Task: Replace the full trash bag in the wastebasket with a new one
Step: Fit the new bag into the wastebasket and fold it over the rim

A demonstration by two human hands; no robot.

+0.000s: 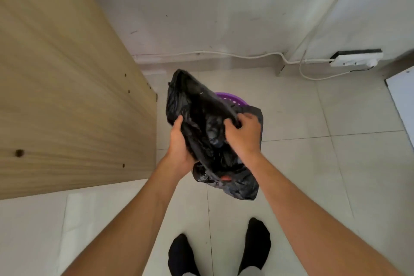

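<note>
While the bag needs its mouth pulled wide before it can go in the bin, the person holds the black trash bag (197, 105) up in the air, right over the purple wastebasket (230, 99). Only a bit of the bin's rim shows behind the bag, and the rest is hidden. The bin stands on the floor tiles (313, 163), near the wall and just beside a big wooden panel (67, 96).

Both hands work at the near edge of the bag. I think they are pulling the thin plastic apart to find the opening, and that is why they sit close together and not out wide. The left hand (179, 141) grips the plastic from the side. Its thumb lies on top and its fingers curl under, out of sight. The right hand (244, 134) comes from above with its fingers bent, pinching a fold of plastic.

Both arms reach forward and down, and the wrists are nearly level with each other. The far end of the bag sticks up and away from the person.

Lower down is a crumpled black lump (226, 184) with a small red spot. I cannot tell if it is the bottom of the same bag or a second, full one. The feet in black socks (181, 253) stand apart from the bin.
</note>
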